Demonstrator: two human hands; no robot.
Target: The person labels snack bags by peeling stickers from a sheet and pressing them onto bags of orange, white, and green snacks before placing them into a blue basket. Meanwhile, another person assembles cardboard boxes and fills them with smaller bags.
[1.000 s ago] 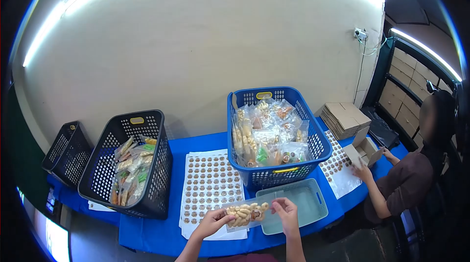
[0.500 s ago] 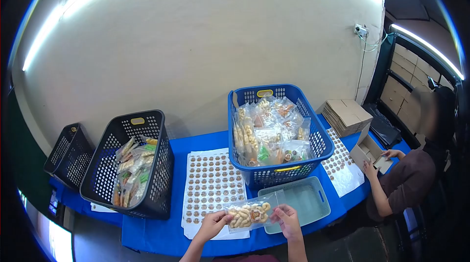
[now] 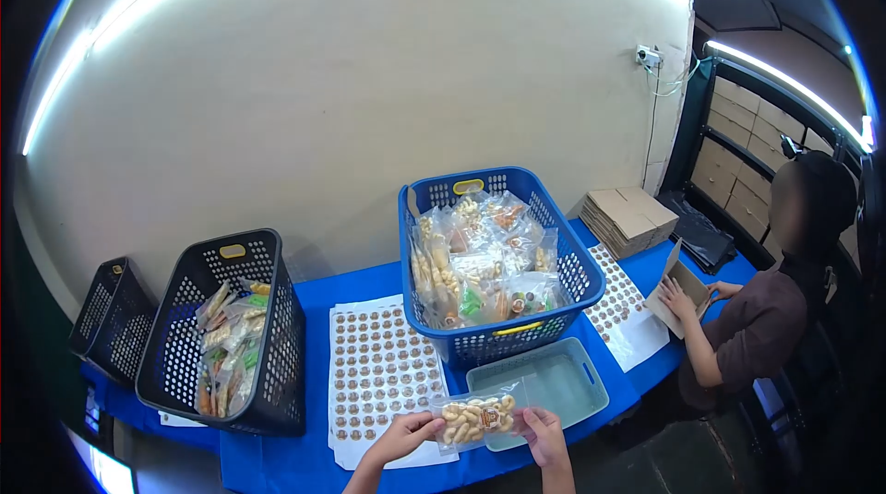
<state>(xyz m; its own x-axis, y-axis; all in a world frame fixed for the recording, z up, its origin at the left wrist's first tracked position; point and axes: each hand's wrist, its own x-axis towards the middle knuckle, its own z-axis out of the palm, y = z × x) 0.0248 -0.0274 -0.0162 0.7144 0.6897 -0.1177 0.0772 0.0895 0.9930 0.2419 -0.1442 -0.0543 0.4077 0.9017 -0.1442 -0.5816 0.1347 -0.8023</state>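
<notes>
A clear plastic bag of pale curled snacks with a brown round label is stretched between my hands, near the table's front edge. My left hand pinches its left end between thumb and fingers. At the other end, my right hand grips the right edge. Beneath and behind the bag lies a grey-green tray. To the left is a sheet of round stickers, partly hidden by my left hand.
A blue basket full of snack bags stands behind the tray. Left are a dark basket holding bags and a smaller dark basket. On the right, a co-worker handles a cardboard box by flattened cartons and another sticker sheet.
The view has turned slightly to the right. I still hold the bag at both ends, a little lower in view. The co-worker's hands have shifted on the cardboard box, which has tilted.
</notes>
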